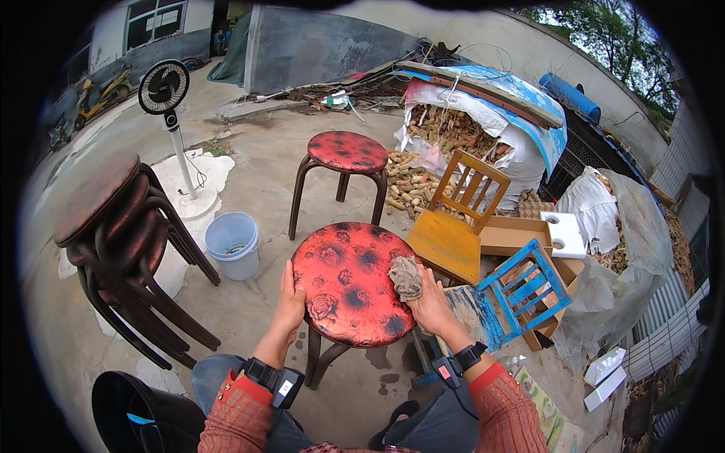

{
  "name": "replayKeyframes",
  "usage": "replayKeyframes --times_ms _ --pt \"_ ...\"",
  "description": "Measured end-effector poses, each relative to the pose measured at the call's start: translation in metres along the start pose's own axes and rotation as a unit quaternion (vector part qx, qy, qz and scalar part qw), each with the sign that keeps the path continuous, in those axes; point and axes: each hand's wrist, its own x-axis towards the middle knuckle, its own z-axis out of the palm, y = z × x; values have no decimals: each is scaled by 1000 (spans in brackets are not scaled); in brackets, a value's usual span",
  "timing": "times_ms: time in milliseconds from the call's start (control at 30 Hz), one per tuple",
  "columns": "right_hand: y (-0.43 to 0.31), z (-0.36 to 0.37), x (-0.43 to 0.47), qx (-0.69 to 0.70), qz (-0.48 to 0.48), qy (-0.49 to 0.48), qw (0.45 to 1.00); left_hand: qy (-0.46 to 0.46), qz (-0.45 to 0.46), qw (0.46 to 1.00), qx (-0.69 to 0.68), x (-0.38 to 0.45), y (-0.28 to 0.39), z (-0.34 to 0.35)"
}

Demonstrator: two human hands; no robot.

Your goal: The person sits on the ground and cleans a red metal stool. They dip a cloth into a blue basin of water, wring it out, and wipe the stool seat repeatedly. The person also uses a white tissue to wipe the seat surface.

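Note:
A round stool with a red and black rose-patterned seat stands upright between the person's knees. At the left edge of its seat rests my left hand, fingers along the rim and no cloth in it. My right hand holds a crumpled grey-beige cloth against the seat's right edge. Just beyond stands a second stool with a similar red and black seat. More such stools are stacked, tilted, on the left. The legs of the near stool are partly hidden under its seat.
A translucent bucket and a white standing fan are on the left, a black bin at the lower left. Right of the stool stand a yellow wooden chair and a blue wooden chair. Corn cobs spill from sacks behind.

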Motion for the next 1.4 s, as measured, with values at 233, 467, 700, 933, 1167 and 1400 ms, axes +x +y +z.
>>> replayKeyframes --times_ms 233,467,700,933,1167,1400 --pt "-68 21 -50 -7 -182 -45 982 -27 -14 999 -17 -5 7 -5" --pt "-106 36 20 -36 -228 -89 969 -26 -35 995 -94 -13 17 -6" --pt "-84 32 120 -96 -109 -71 987 -19 -11 1000 17 -8 2 -16" --pt "-11 9 124 -63 40 -35 997 -24 29 998 47 -4 -6 -21" --pt "-6 -1 15 -63 -61 -40 995 -47 0 999 -20 -9 0 -14" --pt "-70 16 -17 -48 -218 -109 969 -46 18 998 -34 -10 -7 -9"
